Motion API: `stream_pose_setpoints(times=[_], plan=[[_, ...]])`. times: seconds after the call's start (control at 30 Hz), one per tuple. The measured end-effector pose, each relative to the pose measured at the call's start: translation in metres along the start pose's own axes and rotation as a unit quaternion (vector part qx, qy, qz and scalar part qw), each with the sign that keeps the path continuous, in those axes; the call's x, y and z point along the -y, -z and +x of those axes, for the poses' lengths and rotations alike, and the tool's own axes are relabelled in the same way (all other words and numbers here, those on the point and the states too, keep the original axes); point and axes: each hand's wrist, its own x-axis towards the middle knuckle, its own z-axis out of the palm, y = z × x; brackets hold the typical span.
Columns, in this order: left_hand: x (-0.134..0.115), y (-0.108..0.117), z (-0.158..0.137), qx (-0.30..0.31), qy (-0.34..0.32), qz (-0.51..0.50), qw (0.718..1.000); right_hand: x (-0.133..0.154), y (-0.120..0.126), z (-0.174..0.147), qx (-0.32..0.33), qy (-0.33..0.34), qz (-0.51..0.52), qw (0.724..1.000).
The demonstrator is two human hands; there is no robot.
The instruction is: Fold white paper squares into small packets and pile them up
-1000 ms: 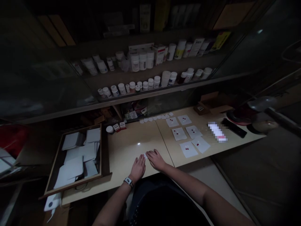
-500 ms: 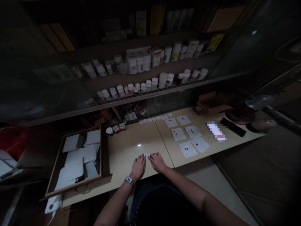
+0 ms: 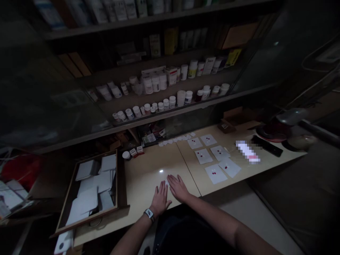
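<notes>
Both palms down, fingers spread, the left hand (image 3: 160,198) and right hand (image 3: 178,187) flatten a small white paper slip (image 3: 166,183) on the pale wooden bench (image 3: 143,170); steady, even pressure should crease it cleanly.

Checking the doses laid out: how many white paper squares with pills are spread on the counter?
6, in three rows of two right of the hands: back pair, middle pair, front pair. None looks hidden.

Very dim throughout, corners falling into black vignette, a small glare spot on the tabletop (image 3: 161,171), shelves (image 3: 170,106) bowed by wide-angle distortion, detail soft.
</notes>
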Motion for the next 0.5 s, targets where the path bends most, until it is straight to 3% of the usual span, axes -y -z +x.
stream_pose_setpoints(times=[0.2,0.37,0.5], plan=[[-0.008,0.009,0.0,0.035,0.029,-0.039,0.998,0.0,-0.011,0.003,0.039,0.014,-0.007,0.999],[-0.005,0.023,0.0,0.08,0.052,-0.085,0.992,-0.009,-0.014,0.001,0.059,-0.023,-0.036,0.997],[-0.007,0.035,0.002,0.063,0.073,-0.128,0.987,-0.007,-0.009,0.005,0.031,-0.067,-0.016,0.997]])
